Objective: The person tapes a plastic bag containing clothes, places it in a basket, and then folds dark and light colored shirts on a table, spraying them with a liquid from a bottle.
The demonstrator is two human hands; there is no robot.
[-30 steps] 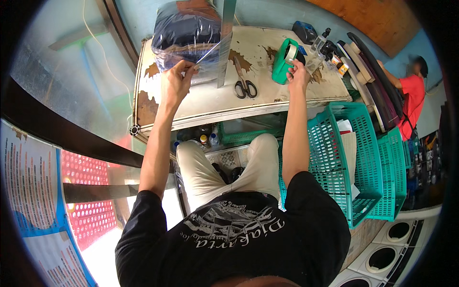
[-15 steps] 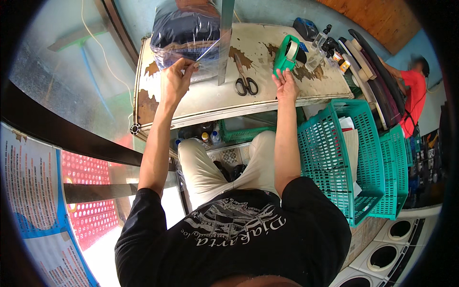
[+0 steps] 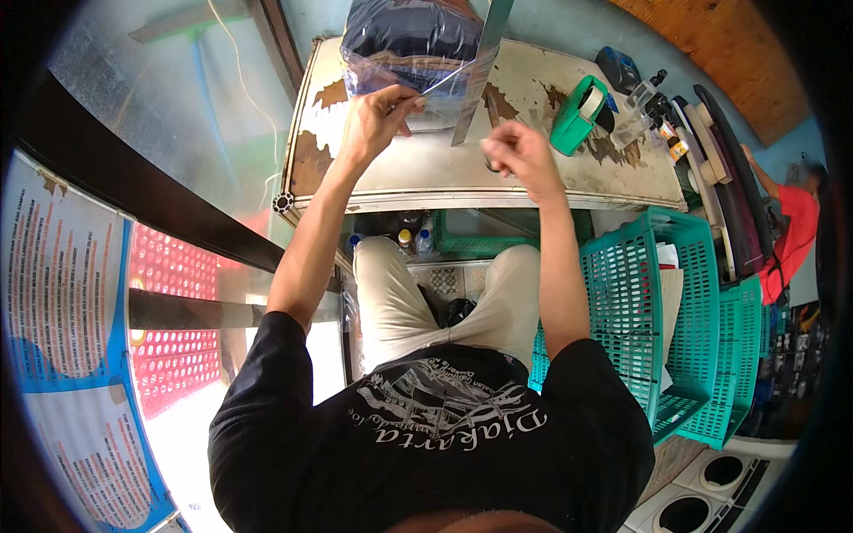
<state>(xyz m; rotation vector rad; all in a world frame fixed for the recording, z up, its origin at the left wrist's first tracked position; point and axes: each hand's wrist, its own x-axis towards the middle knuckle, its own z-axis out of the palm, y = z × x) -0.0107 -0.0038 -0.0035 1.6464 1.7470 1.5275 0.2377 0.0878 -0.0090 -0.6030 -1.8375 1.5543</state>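
A clear plastic bag packed with dark folded clothes lies at the far end of a worn white table. My left hand pinches the bag's near flap. My right hand hovers over the table just right of the bag, fingertips pinched on a small pale piece of tape that is hard to make out. A green tape dispenser stands on the table to the right of that hand. Black scissors lie mostly hidden under my right hand.
Teal plastic baskets stand beside my right knee. Small bottles and dark items crowd the table's far right corner. Bottles sit under the table. Another person in a red shirt is at the right. Washing machines show at lower right.
My right hand left the green tape dispenser and came left and nearer, fingers pinched, toward the bag. The dispenser now stands alone. My left hand stays on the bag's flap.
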